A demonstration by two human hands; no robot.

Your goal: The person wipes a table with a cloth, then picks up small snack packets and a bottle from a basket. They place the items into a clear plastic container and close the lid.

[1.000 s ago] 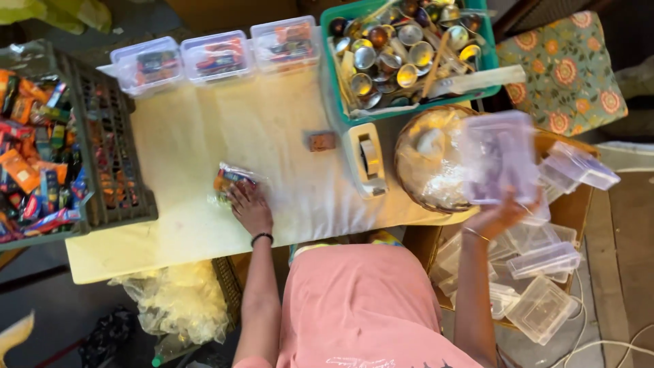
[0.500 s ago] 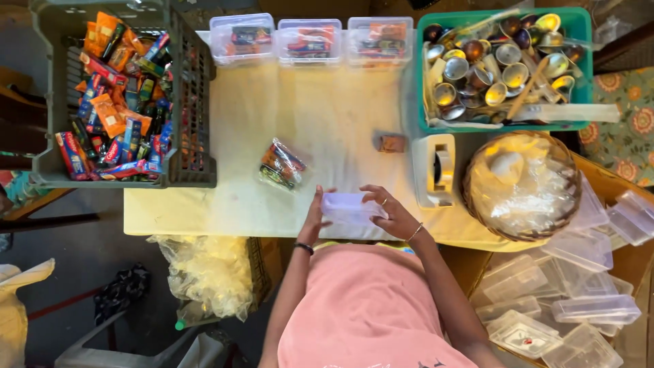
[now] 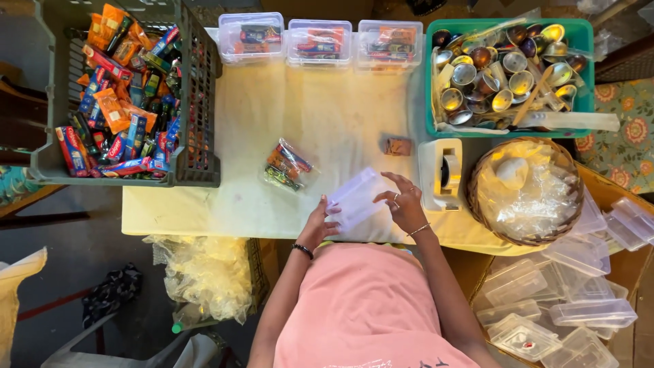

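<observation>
I held a clear plastic box (image 3: pixel 355 200) between both hands at the near edge of the tabletop (image 3: pixel 327 116), just in front of my body. My left hand (image 3: pixel 321 223) gripped its near left corner, fingers curled round the edge. My right hand (image 3: pixel 405 204) lay against the right end of the box with the fingers spread and partly lifted; I could not tell how firmly it gripped. The box sat tilted, its far end raised toward the left.

Just beyond it to the left lay a small clear packet of coloured sweets (image 3: pixel 287 165), apart from the box. A small brown block (image 3: pixel 398 146) rested farther out, and a white tape dispenser (image 3: pixel 441 174) stood just right of my right hand. A wicker basket (image 3: pixel 526 191) of clear wrappers sat to the right of that.

Along the far edge stood three filled, lidded boxes (image 3: pixel 320 42). A green tub (image 3: pixel 505 75) of shiny metal cups filled the far right, and a grey crate (image 3: pixel 122 95) of wrapped snacks stood at the far left. Empty clear boxes (image 3: pixel 579 293) lay stacked at the near right, below the tabletop.
</observation>
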